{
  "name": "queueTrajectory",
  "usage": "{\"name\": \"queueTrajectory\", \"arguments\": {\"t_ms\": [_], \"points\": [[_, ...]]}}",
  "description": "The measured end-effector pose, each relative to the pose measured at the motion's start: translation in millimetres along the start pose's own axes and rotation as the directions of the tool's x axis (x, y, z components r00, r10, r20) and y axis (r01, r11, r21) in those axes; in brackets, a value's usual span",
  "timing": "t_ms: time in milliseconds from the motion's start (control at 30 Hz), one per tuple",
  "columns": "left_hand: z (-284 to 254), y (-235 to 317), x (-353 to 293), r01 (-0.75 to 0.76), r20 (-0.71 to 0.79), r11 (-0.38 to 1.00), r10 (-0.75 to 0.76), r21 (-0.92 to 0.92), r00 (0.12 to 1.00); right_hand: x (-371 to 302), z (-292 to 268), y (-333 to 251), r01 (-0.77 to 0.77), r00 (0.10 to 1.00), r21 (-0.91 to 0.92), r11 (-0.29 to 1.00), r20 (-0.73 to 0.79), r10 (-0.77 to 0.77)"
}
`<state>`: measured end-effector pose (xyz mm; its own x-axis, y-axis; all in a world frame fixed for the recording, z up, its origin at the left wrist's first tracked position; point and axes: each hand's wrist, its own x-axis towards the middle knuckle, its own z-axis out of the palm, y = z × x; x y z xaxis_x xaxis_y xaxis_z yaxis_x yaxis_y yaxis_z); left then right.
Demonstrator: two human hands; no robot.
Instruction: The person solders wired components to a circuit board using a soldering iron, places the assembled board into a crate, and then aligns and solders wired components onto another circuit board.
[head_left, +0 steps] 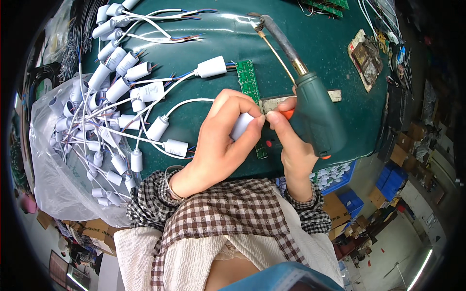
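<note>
A narrow green circuit board strip (247, 80), divided into small repeating units with pale solder marks, lay lengthwise on the dark green table (330, 53) in front of the person, its middle hidden by the hands and its lower end showing below them. Blue and brown wires from a white lamp socket (211, 67), a smooth cylinder with a white cable, met the left edge near the top. The left hand (225, 128) was mostly closed, its fingers curled around another white socket (241, 126), with thumb and forefinger tips brought together over the strip. The right hand (293, 145) was curled around a soldering gun (320, 116) with a dark green handle, its metal tip pointing up and away from the strip. The right thumb reached in just beside the left fingertips; whether it pinched a wire could not be told. A pale flat bar (335, 95) ran behind the gun, and more white sockets (116, 89) were heaped at left.
</note>
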<state>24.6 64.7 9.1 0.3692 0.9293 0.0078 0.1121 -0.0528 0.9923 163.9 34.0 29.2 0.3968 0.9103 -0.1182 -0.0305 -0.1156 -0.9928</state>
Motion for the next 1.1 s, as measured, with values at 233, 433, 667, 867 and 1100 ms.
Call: {"name": "queueTrajectory", "arguments": {"t_ms": [233, 433, 667, 867, 1100], "points": [[2, -1, 1, 0.047, -0.023, 0.997, -0.048, -0.057, 0.999, 1, 6, 5, 0.062, 0.998, -0.012, 0.998, -0.023, -0.062], [2, 0, 3, 0.041, -0.031, 0.999, -0.042, -0.035, 0.999, 0, 4, 6, 0.057, 0.998, 0.017, 0.998, -0.015, -0.057], [7, -2, 1, 0.062, -0.071, 0.996, -0.067, -0.071, 0.995, 0, 7, 6, 0.086, 0.996, 0.033, 0.996, -0.031, -0.085], [3, 0, 3, 0.045, -0.037, 0.998, -0.047, -0.048, 0.998, 2, 11, 5, 0.061, 0.997, 0.069, 0.996, -0.053, -0.057], [9, 0, 0, 0.07, -0.071, 0.994, -0.076, -0.083, 0.995, -2, 7, 3, 0.028, 0.999, 0.071, 0.997, -0.022, -0.027]]}}
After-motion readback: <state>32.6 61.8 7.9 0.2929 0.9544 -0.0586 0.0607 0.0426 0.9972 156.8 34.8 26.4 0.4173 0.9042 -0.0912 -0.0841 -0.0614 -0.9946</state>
